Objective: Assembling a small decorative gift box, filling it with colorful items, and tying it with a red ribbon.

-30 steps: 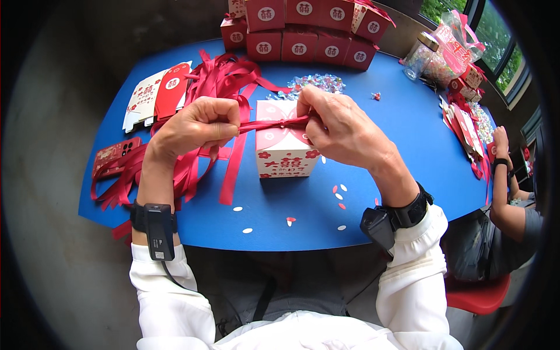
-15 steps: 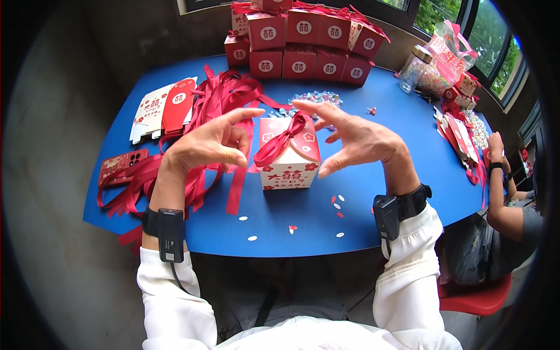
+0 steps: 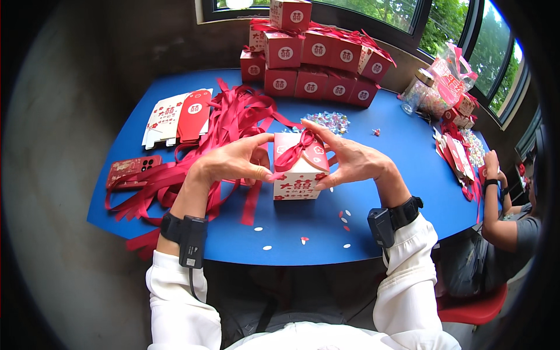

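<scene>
A small red-and-white gift box (image 3: 296, 185) with red flower prints stands upright in front of me, a red ribbon bow (image 3: 294, 153) tied across its lid. From the left, my left hand (image 3: 232, 161) closes on the box, thumb at the front edge and fingers along the side. My right hand (image 3: 360, 162) grips the opposite side, its thumb on the front corner and index finger over the top edge. Whether the box's base rests on the table cannot be made out. Some fingertips are hidden behind the box.
Loose red ribbons (image 3: 239, 114), flat unfolded boxes (image 3: 166, 119) and a phone (image 3: 133, 169) lie left on the blue table (image 3: 385, 151). Wrapped candies (image 3: 331, 121) and stacked finished boxes (image 3: 318, 55) are behind. A jar (image 3: 415, 93) stands far right, near another person's arm (image 3: 496, 204).
Both hands have come inward from hovering apart and now touch the box's sides. The whole view has shifted a little, moving the scene right and down.
</scene>
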Tool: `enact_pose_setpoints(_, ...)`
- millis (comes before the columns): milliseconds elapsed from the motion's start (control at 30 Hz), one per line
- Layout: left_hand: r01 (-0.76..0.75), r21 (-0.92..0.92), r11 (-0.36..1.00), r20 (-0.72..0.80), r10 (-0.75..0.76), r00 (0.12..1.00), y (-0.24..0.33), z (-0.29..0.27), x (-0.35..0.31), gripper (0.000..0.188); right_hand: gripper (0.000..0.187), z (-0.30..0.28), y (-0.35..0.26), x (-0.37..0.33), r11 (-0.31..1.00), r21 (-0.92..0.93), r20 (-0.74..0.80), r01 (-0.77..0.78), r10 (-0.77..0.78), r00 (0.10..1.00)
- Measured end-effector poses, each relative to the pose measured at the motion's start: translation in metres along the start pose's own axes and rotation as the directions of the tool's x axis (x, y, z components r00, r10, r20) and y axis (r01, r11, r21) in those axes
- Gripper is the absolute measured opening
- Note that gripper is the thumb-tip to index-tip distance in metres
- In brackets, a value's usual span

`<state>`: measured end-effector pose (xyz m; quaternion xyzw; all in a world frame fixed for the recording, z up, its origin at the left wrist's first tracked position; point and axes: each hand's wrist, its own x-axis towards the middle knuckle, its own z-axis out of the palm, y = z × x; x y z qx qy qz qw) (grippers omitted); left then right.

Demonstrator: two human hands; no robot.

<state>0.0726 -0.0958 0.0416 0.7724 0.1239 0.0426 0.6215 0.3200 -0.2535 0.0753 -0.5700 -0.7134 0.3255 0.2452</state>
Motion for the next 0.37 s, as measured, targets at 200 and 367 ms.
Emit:
enact_pose_setpoints(200,-0.048,-0.102,0.994,-0.082,0.040,0.996,-0.002,-0.013,-0.005,0.092,0.120,-0.015,-0.007,0.019,0.997,-0.066,-0.054,0.035,-0.039,0.998)
enact_pose_setpoints(367,0.056,-0.001,0.998,-0.195,-0.056,0.979,-0.012,-0.017,0.003,0.087,0.114,-0.042,-0.004,0.037,0.999,-0.041,-0.160,-0.010,0.004,0.987)
